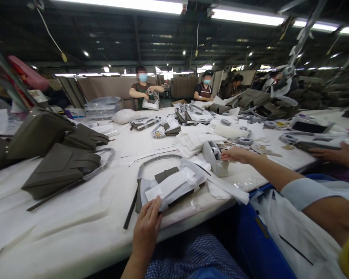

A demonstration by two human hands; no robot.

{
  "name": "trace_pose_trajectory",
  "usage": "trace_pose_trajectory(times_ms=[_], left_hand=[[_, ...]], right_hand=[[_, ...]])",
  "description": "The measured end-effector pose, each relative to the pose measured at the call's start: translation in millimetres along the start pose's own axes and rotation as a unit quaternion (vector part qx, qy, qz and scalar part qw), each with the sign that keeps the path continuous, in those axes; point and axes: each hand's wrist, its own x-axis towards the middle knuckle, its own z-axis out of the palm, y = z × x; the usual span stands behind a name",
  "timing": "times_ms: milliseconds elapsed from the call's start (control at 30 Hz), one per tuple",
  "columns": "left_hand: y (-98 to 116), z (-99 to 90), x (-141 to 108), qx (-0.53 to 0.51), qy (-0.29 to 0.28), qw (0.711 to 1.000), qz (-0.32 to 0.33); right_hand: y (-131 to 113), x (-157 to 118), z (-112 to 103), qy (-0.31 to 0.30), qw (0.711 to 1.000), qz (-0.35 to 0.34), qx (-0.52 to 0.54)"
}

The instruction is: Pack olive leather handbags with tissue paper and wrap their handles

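Observation:
My left hand [147, 224] lies on the near left corner of a dark olive handbag [139, 199], its fingers stretched flat over white paper [170, 186]. Clear plastic and white wrapping cover most of that bag. Its handle [159, 157], wrapped in pale material, arches behind it, and a dark strap [130, 209] hangs off the left side. My right hand [235, 155] reaches to a grey tape dispenser [218, 164]. Those fingers are closed together at its right side; what they pinch is too small to make out.
Several olive bags [58, 166] stand at left on the white table [84, 221]. Paper sheets [192, 139] and wrapped straps lie behind the dispenser. A blue bin [256, 240] with plastic sits below right. A co-worker's hand [337, 153] rests on a bag; people work across the table.

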Motion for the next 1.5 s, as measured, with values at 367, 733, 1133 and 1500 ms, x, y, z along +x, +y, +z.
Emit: trace_pose_trajectory(times_ms=[367,733,1133,1500], left_hand=[[-2,0.3,-2,-0.006,-0.003,1.0,0.003],[0,-4.1,2,-0.003,-0.007,1.0,0.001],[-5,-3.3,2,-0.006,-0.01,1.0,-0.002],[0,-6.2,3,-0.042,-0.022,0.998,-0.036]], right_hand=[[-8,-6,-5,-0.044,0.972,0.059,0.224],[41,-94,13,0.012,0.972,-0.037,0.232],[89,-68,36,0.076,0.972,0.037,0.22],[1,-133,50,-0.065,0.923,-0.318,-0.207]])
